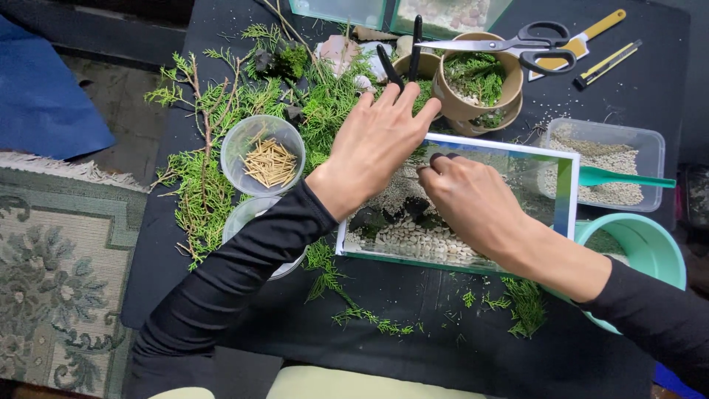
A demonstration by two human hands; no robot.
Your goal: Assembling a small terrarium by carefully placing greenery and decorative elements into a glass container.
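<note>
A glass tank (565,196) with a white rim stands on the black table, holding pale pebbles (421,240), fine sand and dark lumps. My left hand (377,140) reaches over its far left corner, fingers stretched out, gripping black tweezers (402,63) whose two prongs stick out past my fingertips. My right hand (473,203) is down inside the tank with thumb and forefinger pinched on something small and dark; what it is I cannot tell.
Green conifer sprigs (207,170) cover the table's left side. A clear cup of wooden sticks (269,162) is beside my left arm. At the back are a cardboard tub of moss (476,77), scissors (517,41) and a cutter (609,63). A gravel box (613,166), teal scoop (628,179) and teal bucket (642,247) are right.
</note>
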